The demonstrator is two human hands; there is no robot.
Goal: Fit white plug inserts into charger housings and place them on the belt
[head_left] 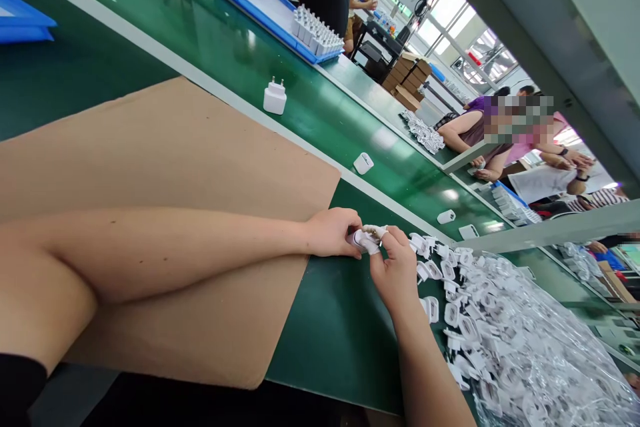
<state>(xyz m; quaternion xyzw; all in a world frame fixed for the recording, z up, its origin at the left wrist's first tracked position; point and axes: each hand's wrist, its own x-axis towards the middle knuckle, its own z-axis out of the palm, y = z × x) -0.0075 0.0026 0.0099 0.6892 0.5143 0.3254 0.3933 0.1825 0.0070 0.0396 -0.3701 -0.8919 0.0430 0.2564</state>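
My left hand [336, 232] is closed around a small white plastic piece [358, 239], just past the right edge of the brown cardboard [215, 160]. Against the other side of that piece, the fingers of my right hand [397, 267] are pinched together, with white covers on the thumb and a fingertip. Both hands meet over the green tabletop [340, 320]. What lies between the fingers is partly hidden. Beside my right hand, many loose white plastic parts [453, 313] are spread on the table.
Clear plastic bags of white parts [545, 340] fill the right side. Beyond a pale rail, a green conveyor [320, 113] carries a white charger [275, 97] and a white housing [363, 163]. A blue tray [280, 13] stands behind it. A metal post [550, 230] crosses at right; several people sit beyond.
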